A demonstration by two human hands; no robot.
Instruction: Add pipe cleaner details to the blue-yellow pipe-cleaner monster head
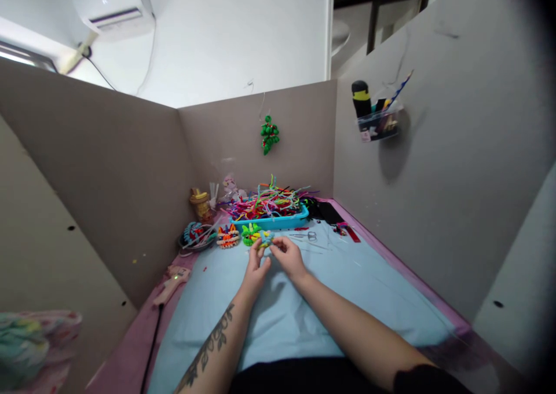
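Note:
Between both hands is a small blue and yellow knotted-cord piece (266,239), held above the blue cloth. My left hand (257,262) has its fingers closed on the piece's left side. My right hand (288,255) pinches its right side with thumb and fingers. Just behind it sits a green knotted-cord piece (251,234), partly covered by what I hold. An orange, white and dark knotted-cord piece (228,237) stands to its left. Scissors (311,236) lie on the cloth to the right of my right hand.
A blue tray (278,222) heaped with colourful cords stands at the back. A dark bowl (197,244) of cords and a pink power strip (172,285) are at left. Grey partitions (256,98) enclose the table; a clear holder (377,126) hangs at right.

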